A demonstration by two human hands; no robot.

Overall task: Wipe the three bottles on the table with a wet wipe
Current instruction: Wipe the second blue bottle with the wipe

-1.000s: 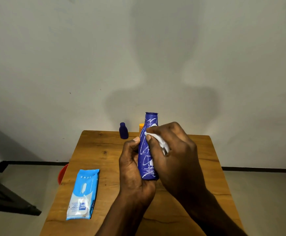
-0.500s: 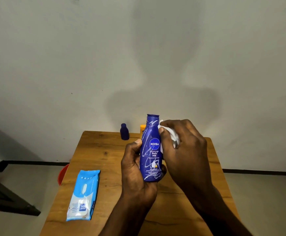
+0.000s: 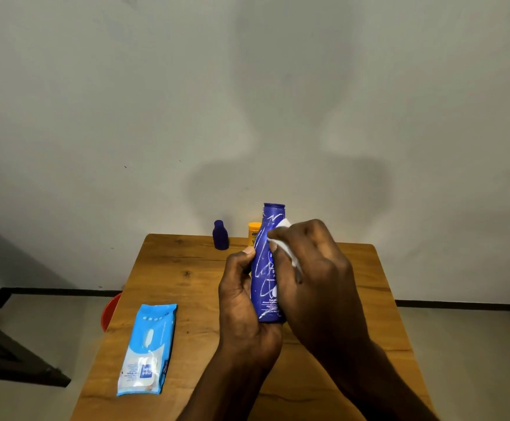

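- A red round object peeks out past the left edge of the wooden bench, lower than the benchtop
- A light-blue pack of wet wipes lies flat on the near left part of the bench, well apart from the hands
- A small dark-blue bottle stands upright at the far edge of the bench
- The left hand grips the lower half of the tall blue bottle, thumb on its left side, fingers wrapped closed around it; the bottle is held upright above the middle of the bench
- An orange-yellow bottle stands at the far edge, partly hidden behind the tall one
- The right hand presses a white wet wipe against the bottle's upper right side, fingers pinched shut on the wipe
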